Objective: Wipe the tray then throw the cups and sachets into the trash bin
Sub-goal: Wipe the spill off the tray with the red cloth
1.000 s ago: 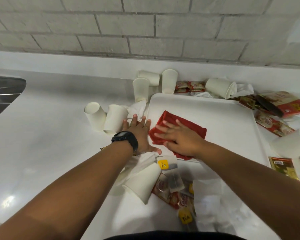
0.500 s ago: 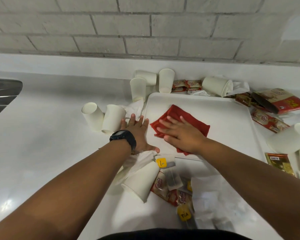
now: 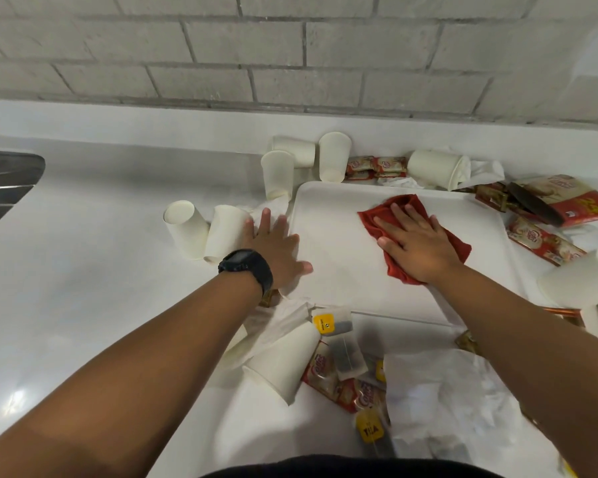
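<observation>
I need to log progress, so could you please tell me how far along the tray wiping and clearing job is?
Done: the tray holds nothing but the cloth. In hand: the right hand presses the red cloth flat on it, while the left hand steadies its left edge. Left: paper cups and sachets lie scattered on the counter; no trash bin is in view.

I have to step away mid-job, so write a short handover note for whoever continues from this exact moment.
Right hand: flat on the red cloth, pressing it onto the white tray.
Left hand: open, fingers spread, steadying the tray's left edge.
Done: tray holds only the cloth; wiping under way.
Left: finish wiping, then bin the paper cups and sachets scattered around the tray. No trash bin is in view.
</observation>
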